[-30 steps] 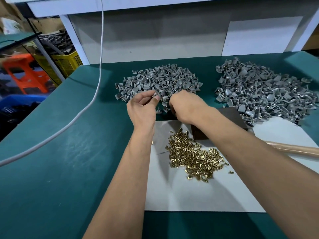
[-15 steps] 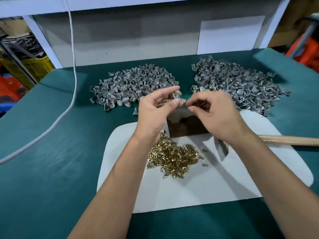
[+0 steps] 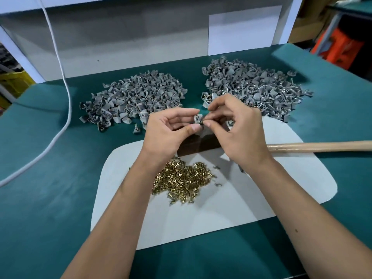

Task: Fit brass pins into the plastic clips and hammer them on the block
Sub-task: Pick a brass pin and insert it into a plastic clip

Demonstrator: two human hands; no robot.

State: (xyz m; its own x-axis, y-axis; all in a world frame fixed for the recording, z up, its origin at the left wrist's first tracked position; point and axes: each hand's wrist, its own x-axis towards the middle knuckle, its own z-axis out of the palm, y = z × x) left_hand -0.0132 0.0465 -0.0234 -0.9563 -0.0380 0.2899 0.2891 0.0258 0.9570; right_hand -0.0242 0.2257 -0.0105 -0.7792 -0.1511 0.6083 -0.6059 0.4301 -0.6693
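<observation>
My left hand (image 3: 171,131) pinches a small grey plastic clip (image 3: 197,118) between thumb and fingertips, held up above the dark block (image 3: 193,147). My right hand (image 3: 235,129) meets it from the right, thumb and forefinger pinching something tiny at the clip, probably a brass pin, too small to make out. A heap of brass pins (image 3: 181,181) lies on the white sheet (image 3: 241,202) below both hands. Most of the block is hidden under my hands.
Two piles of grey clips sit on the green table, one at the back left (image 3: 132,99) and one at the back right (image 3: 255,85). A wooden hammer handle (image 3: 318,147) lies to the right. A white cable (image 3: 60,77) hangs across the left side.
Both hands came back from the left clip pile, lifted a clip over the block and brought their fingertips together at it. The view has shifted right.
</observation>
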